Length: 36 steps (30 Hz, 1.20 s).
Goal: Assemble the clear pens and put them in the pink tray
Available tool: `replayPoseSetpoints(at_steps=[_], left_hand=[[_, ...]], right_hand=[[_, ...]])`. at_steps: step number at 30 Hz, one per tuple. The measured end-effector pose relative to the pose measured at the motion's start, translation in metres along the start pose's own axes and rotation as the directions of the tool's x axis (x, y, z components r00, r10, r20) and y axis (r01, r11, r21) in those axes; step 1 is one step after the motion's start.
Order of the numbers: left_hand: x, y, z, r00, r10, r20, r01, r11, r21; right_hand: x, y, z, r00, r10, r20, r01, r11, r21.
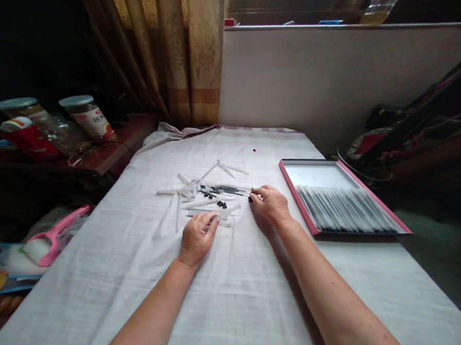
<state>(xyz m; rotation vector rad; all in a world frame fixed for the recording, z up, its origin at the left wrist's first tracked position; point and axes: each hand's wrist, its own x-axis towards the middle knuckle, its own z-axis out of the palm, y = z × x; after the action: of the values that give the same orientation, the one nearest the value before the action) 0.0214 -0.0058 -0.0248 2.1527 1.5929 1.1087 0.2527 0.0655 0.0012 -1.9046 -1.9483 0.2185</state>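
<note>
My left hand (199, 237) rests low over the white cloth, fingers curled and thumb pressed in around a clear pen barrel (225, 218). Its fingertips partly hide other barrels and a thin refill beneath. At the right end of a bundle of dark ink refills (229, 189), my right hand (270, 203) pinches a refill tip between thumb and fingers. A small black piece shows just under those fingertips. Several black pen plugs (221, 204) lie between my hands. Loose clear barrels (179, 211) are scattered to the left and behind.
To the right, a pink-edged box (296, 199) holds a row of clear pens (348, 209) with black ends. A tiny red piece (254, 150) lies farther back on the white cloth (216, 305). Jars (88, 117) and pink scissors-like handles (55, 238) are at left.
</note>
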Motion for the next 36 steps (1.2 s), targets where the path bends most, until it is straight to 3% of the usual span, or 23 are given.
replayPoseSetpoints(at_steps=[5, 9, 13, 15, 18, 20, 22, 24, 26, 32, 36], left_hand=[[0.002, -0.005, 0.002, 0.987, -0.159, -0.032, 0.154, 0.98, -0.126], [0.003, -0.005, 0.002, 0.984, -0.179, -0.02, 0.174, 0.973, -0.153], [0.003, -0.003, 0.001, 0.983, -0.184, -0.004, 0.181, 0.971, -0.155], [0.003, -0.004, 0.001, 0.984, -0.18, -0.002, 0.178, 0.971, -0.159], [0.002, -0.005, 0.001, 0.987, -0.159, -0.013, 0.154, 0.971, -0.181], [0.003, -0.005, 0.001, 0.99, -0.14, -0.014, 0.134, 0.971, -0.199], [0.003, -0.005, 0.001, 0.992, -0.126, -0.007, 0.121, 0.97, -0.211], [0.003, -0.005, 0.001, 0.994, -0.112, -0.006, 0.108, 0.969, -0.22], [0.002, -0.005, 0.001, 0.995, -0.101, -0.008, 0.097, 0.97, -0.225], [0.0, -0.005, 0.001, 0.998, -0.065, -0.014, 0.059, 0.97, -0.234], [0.0, -0.003, 0.0, 1.0, -0.028, -0.008, 0.026, 0.974, -0.224]], right_hand=[[0.018, -0.016, -0.003, 0.972, -0.004, 0.234, 0.064, 0.966, -0.251], [0.024, -0.025, -0.006, 0.952, -0.021, 0.305, 0.118, 0.946, -0.302], [0.018, -0.024, -0.009, 0.954, -0.075, 0.289, 0.163, 0.942, -0.294], [0.009, -0.018, -0.01, 0.97, -0.113, 0.217, 0.163, 0.959, -0.23], [-0.007, -0.005, -0.01, 0.995, -0.095, 0.007, 0.094, 0.991, 0.099], [-0.017, 0.002, -0.01, 0.995, 0.023, -0.099, 0.023, 0.898, 0.439], [-0.024, 0.006, -0.012, 0.972, 0.198, -0.128, -0.043, 0.682, 0.73], [-0.028, 0.007, -0.016, 0.928, 0.355, -0.111, -0.068, 0.454, 0.888], [-0.028, 0.005, -0.022, 0.895, 0.433, -0.109, -0.04, 0.32, 0.946], [-0.024, -0.008, -0.04, 0.831, 0.508, -0.226, 0.149, 0.189, 0.971], [-0.024, -0.015, -0.039, 0.832, 0.509, -0.223, 0.163, 0.161, 0.974]])
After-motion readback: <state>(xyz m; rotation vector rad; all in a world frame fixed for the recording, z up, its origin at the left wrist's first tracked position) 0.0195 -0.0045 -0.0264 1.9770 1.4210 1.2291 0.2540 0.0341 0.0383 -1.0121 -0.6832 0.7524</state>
